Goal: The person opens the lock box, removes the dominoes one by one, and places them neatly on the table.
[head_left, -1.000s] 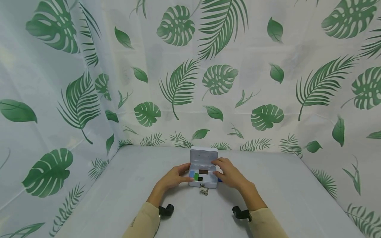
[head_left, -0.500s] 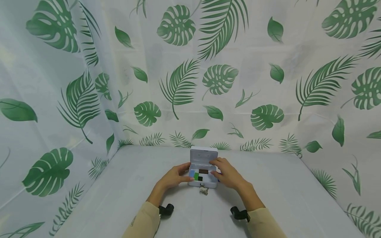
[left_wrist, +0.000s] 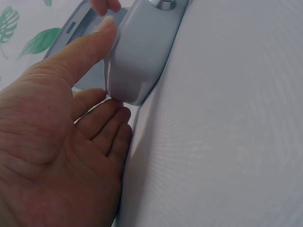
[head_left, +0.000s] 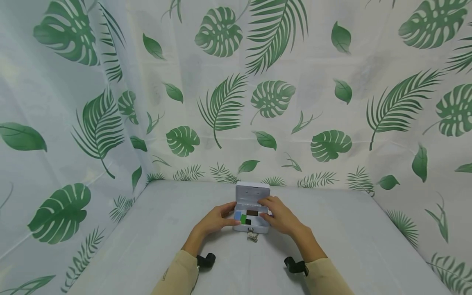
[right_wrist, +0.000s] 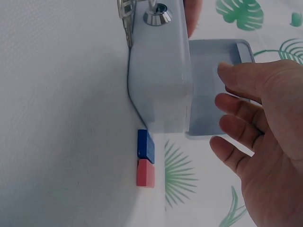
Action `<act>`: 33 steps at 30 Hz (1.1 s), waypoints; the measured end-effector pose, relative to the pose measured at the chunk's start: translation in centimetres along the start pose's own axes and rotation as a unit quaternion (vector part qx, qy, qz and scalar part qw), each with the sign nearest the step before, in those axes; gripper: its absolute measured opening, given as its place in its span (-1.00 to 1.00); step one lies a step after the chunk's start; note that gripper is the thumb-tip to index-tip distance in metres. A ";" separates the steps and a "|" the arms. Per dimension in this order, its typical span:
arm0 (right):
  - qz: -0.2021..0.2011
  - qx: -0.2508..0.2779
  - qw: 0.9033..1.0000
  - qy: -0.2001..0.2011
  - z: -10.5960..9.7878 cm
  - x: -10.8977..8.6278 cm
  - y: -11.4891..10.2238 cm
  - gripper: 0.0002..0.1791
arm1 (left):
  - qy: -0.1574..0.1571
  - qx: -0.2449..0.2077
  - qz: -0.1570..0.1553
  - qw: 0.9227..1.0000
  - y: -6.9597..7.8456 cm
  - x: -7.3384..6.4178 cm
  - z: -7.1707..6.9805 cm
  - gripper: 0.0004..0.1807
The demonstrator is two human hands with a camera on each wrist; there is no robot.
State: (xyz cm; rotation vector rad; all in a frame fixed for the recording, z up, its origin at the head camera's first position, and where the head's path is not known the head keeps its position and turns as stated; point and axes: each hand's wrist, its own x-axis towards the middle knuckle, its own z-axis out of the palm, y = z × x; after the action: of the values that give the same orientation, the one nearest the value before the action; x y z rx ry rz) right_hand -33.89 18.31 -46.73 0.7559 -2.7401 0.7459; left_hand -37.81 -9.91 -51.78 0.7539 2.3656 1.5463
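Note:
A small white cash box (head_left: pixel 258 229) stands on the table with its lid (head_left: pixel 253 192) raised. Inside lie a brown block (head_left: pixel 252 213), a light blue block (head_left: pixel 237 215), a green block (head_left: pixel 243 219) and a black block (head_left: pixel 248 221). My left hand (head_left: pixel 216 218) holds the box's left end, its thumb at the front corner rim and its other fingers along the side. Over the right part of the box hovers my right hand (head_left: pixel 283 215), fingers loosely bent and apart. Nothing shows between them in the right wrist view.
Keys (head_left: pixel 252 236) hang from the lock (right_wrist: pixel 157 15) on the box's front. Beyond its right end, a blue block (right_wrist: pixel 146 146) and a red block (right_wrist: pixel 146 173) sit on the white-covered table (head_left: pixel 166 246). A leaf-print cloth (head_left: pixel 228 123) rises behind and at the left.
My right hand has shifted slightly left, further over the inside of the box. The left hand, the box and the blocks in it stay where they were.

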 end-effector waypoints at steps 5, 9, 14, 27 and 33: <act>0.005 0.030 0.999 -0.011 0.2 0.2 -0.1 -0.52 | -0.004 0.003 0.004 1.000 0.0 0.0 0.0 -0.11; 0.010 0.042 0.999 -0.014 0.4 0.3 -0.3 -0.53 | -0.002 0.003 0.001 1.000 0.2 -0.2 0.1 -0.11; 0.005 0.042 0.999 -0.021 0.6 0.4 -0.5 -0.55 | 0.003 0.002 0.004 1.000 0.5 -0.4 0.1 -0.11; -0.029 0.028 0.998 -0.040 1.3 0.7 -0.3 -0.58 | -0.001 0.004 0.003 1.000 0.5 -0.3 0.1 -0.08; -0.033 0.040 0.998 -0.049 1.8 0.8 0.0 -0.56 | -0.003 0.001 0.005 1.000 0.5 -0.3 0.0 -0.09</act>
State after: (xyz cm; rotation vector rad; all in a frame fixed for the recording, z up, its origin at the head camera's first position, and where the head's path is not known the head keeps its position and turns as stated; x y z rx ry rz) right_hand -34.70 17.03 -48.02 0.9166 -2.7702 0.8289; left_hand -37.41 -9.85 -51.34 0.7712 2.3634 1.5440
